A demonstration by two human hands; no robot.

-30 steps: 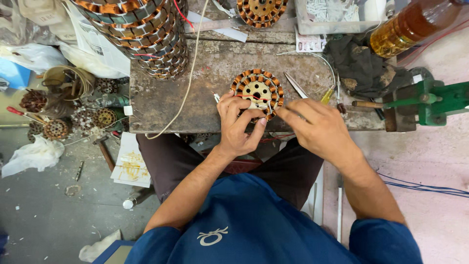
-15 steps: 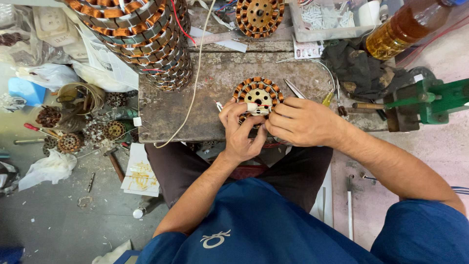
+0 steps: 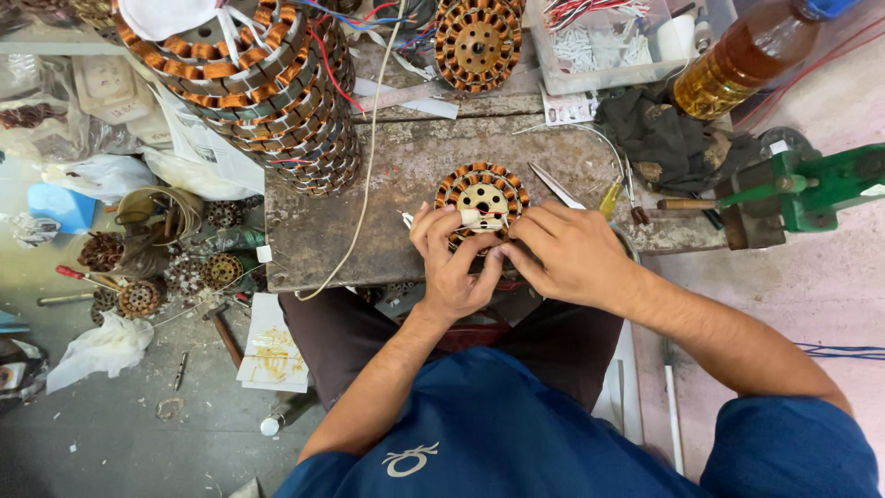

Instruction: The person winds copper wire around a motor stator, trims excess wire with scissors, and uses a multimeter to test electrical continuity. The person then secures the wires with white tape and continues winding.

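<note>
A round motor stator (image 3: 482, 195) with copper-coloured windings lies flat on the worn metal bench (image 3: 387, 198). My left hand (image 3: 452, 263) rests at its near edge, fingers curled onto the rim and pinching fine wire leads. My right hand (image 3: 567, 254) presses in from the right, fingertips meeting the left hand's at the stator's near side. A thin red wire crosses the stator's pale centre. Whether the right fingers grip a wire is hidden by the knuckles.
A tall stack of wound stators (image 3: 249, 83) stands at the bench's far left, another stator (image 3: 477, 41) at the back. Tweezers (image 3: 556, 184), a dark rag (image 3: 659, 138), an amber bottle (image 3: 737, 65) and a green vise (image 3: 802, 189) lie right. Scrap parts (image 3: 138, 267) litter the floor left.
The view has shifted so the bench sits lower and further right in frame. Both hands stay at the stator's near edge, the right hand having closed in beside the left.
</note>
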